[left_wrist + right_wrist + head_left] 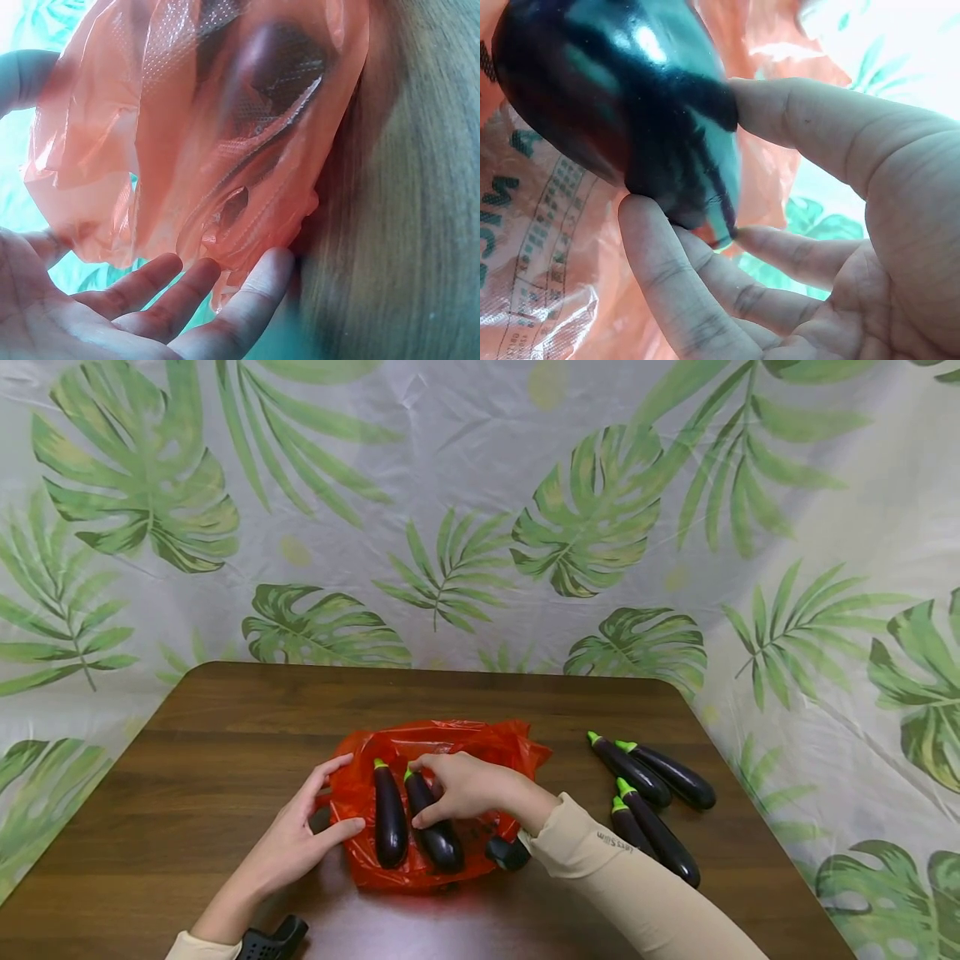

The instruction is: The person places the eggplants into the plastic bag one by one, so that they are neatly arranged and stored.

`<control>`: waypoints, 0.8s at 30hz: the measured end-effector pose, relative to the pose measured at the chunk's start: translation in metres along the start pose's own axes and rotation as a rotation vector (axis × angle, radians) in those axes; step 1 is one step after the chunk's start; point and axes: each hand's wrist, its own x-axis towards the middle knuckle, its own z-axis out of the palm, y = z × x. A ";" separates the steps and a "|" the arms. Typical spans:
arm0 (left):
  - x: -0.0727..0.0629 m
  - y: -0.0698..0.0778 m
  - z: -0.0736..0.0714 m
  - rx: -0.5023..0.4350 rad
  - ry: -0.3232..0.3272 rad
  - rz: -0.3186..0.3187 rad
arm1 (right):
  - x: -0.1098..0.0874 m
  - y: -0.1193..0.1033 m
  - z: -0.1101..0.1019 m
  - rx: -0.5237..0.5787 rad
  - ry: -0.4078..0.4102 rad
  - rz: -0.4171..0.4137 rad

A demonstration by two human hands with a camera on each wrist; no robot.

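A red plastic bag (375, 877) lies spread on the table with two eggplants on it, their green stem ends pointing away from me. My right hand (461, 785) grips the right-hand eggplant (441, 847) near its stem, thumb on one side and fingers on the other. In the right wrist view, that glossy dark eggplant (615, 90) is between the thumb and fingertips. The other eggplant (390, 818) lies just left of it. At the bag's left edge is my left hand (300, 827), fingers loosely extended and fingertips at the thin plastic (165, 150).
Several more eggplants (660, 839) lie in two pairs on the right of the brown wooden table (225, 760), partly behind the right sleeve (622, 877). A leaf-patterned cloth (465, 460) hangs behind the table. Dark wrist devices (273, 939) are on both arms.
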 end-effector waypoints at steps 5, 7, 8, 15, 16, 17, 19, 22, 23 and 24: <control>0.000 0.001 0.000 -0.003 -0.003 -0.009 | -0.001 -0.002 -0.001 0.000 -0.002 -0.006; 0.000 0.001 0.000 -0.003 -0.002 -0.008 | 0.000 -0.001 -0.002 0.000 0.004 -0.002; 0.000 0.001 0.000 -0.002 -0.001 -0.007 | 0.002 -0.001 -0.002 -0.001 0.008 0.001; -0.001 0.000 0.000 -0.004 0.002 0.000 | 0.013 0.007 -0.004 -0.010 0.046 0.032; -0.001 0.000 0.000 -0.003 0.001 0.002 | 0.014 0.008 -0.004 -0.002 0.050 0.031; -0.001 -0.001 0.000 -0.004 0.001 0.005 | 0.015 0.009 -0.004 0.008 0.055 0.030; -0.001 -0.001 0.001 -0.004 0.002 0.011 | 0.017 0.011 -0.005 0.022 0.070 0.027; 0.000 -0.001 0.001 -0.004 0.002 0.015 | 0.019 0.012 -0.007 0.047 0.098 0.026; 0.000 -0.001 0.000 -0.005 0.002 0.016 | 0.019 0.012 -0.007 0.051 0.105 0.027; 0.000 -0.001 0.000 -0.004 0.002 0.015 | 0.020 0.012 -0.007 0.057 0.108 0.028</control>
